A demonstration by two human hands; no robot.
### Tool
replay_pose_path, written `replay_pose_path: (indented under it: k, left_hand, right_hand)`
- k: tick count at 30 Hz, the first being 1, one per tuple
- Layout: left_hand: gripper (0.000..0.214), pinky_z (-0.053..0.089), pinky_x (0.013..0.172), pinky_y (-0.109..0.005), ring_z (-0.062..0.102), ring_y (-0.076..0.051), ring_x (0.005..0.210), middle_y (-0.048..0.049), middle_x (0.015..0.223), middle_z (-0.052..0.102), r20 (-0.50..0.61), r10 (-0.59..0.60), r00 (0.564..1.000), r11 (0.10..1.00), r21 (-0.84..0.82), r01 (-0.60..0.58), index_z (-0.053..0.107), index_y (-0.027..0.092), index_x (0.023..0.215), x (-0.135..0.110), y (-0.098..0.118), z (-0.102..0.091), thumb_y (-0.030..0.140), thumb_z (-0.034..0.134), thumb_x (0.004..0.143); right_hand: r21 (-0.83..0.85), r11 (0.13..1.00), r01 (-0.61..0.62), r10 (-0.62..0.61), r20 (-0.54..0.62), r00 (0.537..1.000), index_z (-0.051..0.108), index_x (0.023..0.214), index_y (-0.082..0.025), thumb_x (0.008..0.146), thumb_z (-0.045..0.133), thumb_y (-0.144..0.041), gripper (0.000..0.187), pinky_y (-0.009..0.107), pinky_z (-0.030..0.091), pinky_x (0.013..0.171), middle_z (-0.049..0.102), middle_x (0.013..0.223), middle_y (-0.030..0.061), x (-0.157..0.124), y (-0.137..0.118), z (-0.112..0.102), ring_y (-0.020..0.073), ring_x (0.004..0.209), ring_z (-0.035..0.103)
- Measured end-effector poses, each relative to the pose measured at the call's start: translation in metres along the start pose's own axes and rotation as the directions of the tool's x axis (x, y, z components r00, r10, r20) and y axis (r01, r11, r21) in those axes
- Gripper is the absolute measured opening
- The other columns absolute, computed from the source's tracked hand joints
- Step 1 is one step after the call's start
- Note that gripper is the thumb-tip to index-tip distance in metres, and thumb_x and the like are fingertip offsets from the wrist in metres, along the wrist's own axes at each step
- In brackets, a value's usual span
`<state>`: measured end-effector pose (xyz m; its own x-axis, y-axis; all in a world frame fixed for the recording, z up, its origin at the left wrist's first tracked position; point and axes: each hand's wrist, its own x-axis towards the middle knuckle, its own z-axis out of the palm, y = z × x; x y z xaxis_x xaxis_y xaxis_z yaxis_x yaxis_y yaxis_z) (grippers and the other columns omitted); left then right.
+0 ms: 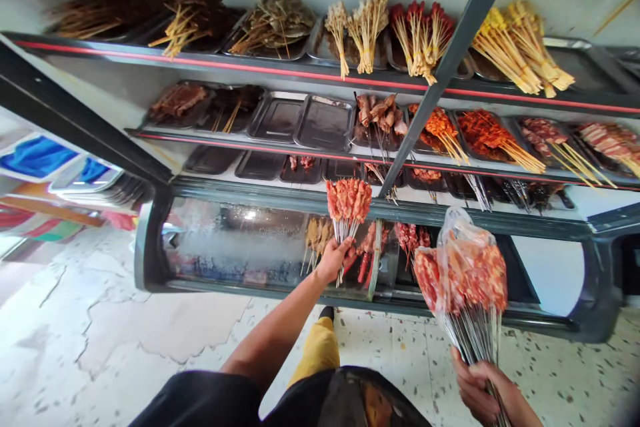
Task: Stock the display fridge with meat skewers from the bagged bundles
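My left hand (336,259) is closed round the metal sticks of a small bunch of meat skewers (349,200), holding it upright in front of the lower shelf edge. The red raw meat is at the top of the bunch. At the lower right, my right hand (487,383) grips a larger bunch of meat skewers (483,280) by its metal sticks. A clear plastic bag (456,233) covers part of that meat. Both bunches are in front of a display cabinet with metal trays of skewers.
Bunches of skewers on wooden sticks (370,27) stand on the top shelf. Bare metal trays (325,121) lie on the middle shelf. A dark diagonal post (425,103) crosses the shelves. Curved glass (240,240) fronts the cabinet's lower left. Stacked trays (107,188) stand at far left.
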<state>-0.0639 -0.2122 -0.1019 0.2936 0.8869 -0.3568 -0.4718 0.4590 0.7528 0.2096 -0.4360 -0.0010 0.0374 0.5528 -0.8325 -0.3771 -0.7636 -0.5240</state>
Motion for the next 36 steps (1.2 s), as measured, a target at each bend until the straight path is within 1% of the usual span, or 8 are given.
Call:
replay_pose_path:
  k: [3, 6, 8, 11, 17, 24, 29, 36]
  left_hand:
    - [0.058, 0.018, 0.038, -0.021, 0.029, -0.003, 0.035, 0.0085, 0.047, 0.045, 0.072, -0.041, 0.997, 0.999, 0.001, 0.041, 0.052, 0.019, 0.072, -0.067, -0.024, 0.031, 0.069, 0.079, 0.063]
    - [0.053, 0.018, 0.039, -0.021, 0.028, -0.004, 0.035, 0.0089, 0.046, 0.045, 0.148, -0.062, 0.987, 0.998, 0.014, 0.06, 0.056, 0.019, 0.081, -0.122, -0.041, 0.065, 0.067, 0.076, 0.068]
    - [0.052, 0.018, 0.038, -0.022, 0.028, -0.004, 0.035, 0.0087, 0.045, 0.045, 0.201, -0.061, 0.978, 0.997, 0.048, 0.053, 0.058, 0.019, 0.084, -0.149, -0.052, 0.086, 0.067, 0.073, 0.072]
    - [0.053, 0.018, 0.037, -0.022, 0.029, -0.005, 0.035, 0.008, 0.045, 0.046, 0.281, -0.067, 0.957, 0.995, 0.094, 0.042, 0.058, 0.019, 0.084, -0.174, -0.069, 0.114, 0.069, 0.07, 0.072]
    - [0.055, 0.02, 0.036, -0.022, 0.03, -0.006, 0.034, 0.0077, 0.045, 0.047, 0.371, -0.105, 0.923, 0.99, 0.124, 0.062, 0.056, 0.02, 0.08, -0.199, -0.101, 0.153, 0.072, 0.071, 0.069]
    - [0.059, 0.02, 0.035, -0.022, 0.03, -0.006, 0.032, 0.0068, 0.044, 0.048, 0.411, -0.121, 0.904, 0.985, 0.165, 0.057, 0.056, 0.02, 0.08, -0.208, -0.142, 0.169, 0.077, 0.067, 0.07]
    - [0.06, 0.018, 0.036, -0.021, 0.029, -0.005, 0.033, 0.0063, 0.041, 0.044, 0.441, -0.136, 0.887, 0.98, 0.193, 0.054, 0.052, 0.021, 0.067, -0.218, -0.143, 0.18, 0.08, 0.065, 0.069]
    - [0.066, 0.017, 0.036, -0.019, 0.026, -0.004, 0.032, 0.0073, 0.037, 0.035, 0.483, -0.131, 0.866, 0.977, 0.211, 0.03, 0.048, 0.019, 0.054, -0.225, -0.144, 0.196, 0.082, 0.061, 0.072]
  right_hand:
    - [0.066, 0.998, 0.001, -0.01, 0.14, 0.99, 0.049, 0.058, -0.021, 0.058, 0.072, -0.035, 0.026, 0.022, 0.014, 0.039, 0.02, 0.043, -0.0115, -0.018, -0.008, 0.008, 0.003, 0.04, 0.007]
    - [0.043, 0.999, 0.034, -0.043, 0.224, 0.974, 0.047, 0.058, -0.021, 0.059, 0.066, -0.031, 0.022, 0.021, 0.013, 0.039, 0.02, 0.04, -0.0121, -0.037, -0.009, 0.012, 0.0035, 0.039, 0.009]
    - [0.035, 0.995, 0.091, -0.097, 0.238, 0.966, 0.047, 0.061, -0.021, 0.058, 0.064, -0.03, 0.018, 0.021, 0.013, 0.039, 0.023, 0.04, -0.012, -0.048, -0.005, 0.011, 0.0036, 0.039, 0.01]
    - [0.027, 0.991, 0.129, -0.131, 0.253, 0.959, 0.047, 0.062, -0.022, 0.057, 0.063, -0.03, 0.019, 0.022, 0.013, 0.039, 0.025, 0.039, -0.0121, -0.065, 0.001, 0.004, 0.0037, 0.038, 0.011]
    - [0.04, 0.986, 0.162, -0.167, 0.22, 0.961, 0.047, 0.059, -0.022, 0.056, 0.063, -0.032, 0.019, 0.021, 0.012, 0.038, 0.026, 0.038, -0.0124, -0.098, 0.025, -0.016, 0.0032, 0.036, 0.012]
    - [0.018, 0.949, 0.316, -0.316, 0.076, 0.946, 0.044, 0.056, -0.022, 0.055, 0.062, -0.031, 0.02, 0.022, 0.011, 0.037, 0.031, 0.038, -0.0104, -0.109, 0.065, -0.039, 0.0025, 0.033, 0.015]
    - [-0.051, 0.909, 0.414, -0.417, -0.058, 0.907, 0.047, 0.059, -0.022, 0.055, 0.059, -0.033, 0.017, 0.022, 0.012, 0.038, 0.03, 0.038, -0.0109, -0.109, 0.083, -0.047, 0.0035, 0.034, 0.017]
    - [-0.298, 0.839, 0.455, -0.524, -0.214, 0.825, 0.04, 0.049, -0.023, 0.059, 0.052, -0.037, 0.021, 0.025, 0.017, 0.041, 0.032, 0.038, -0.0071, -0.112, 0.094, -0.058, 0.0057, 0.036, 0.024]
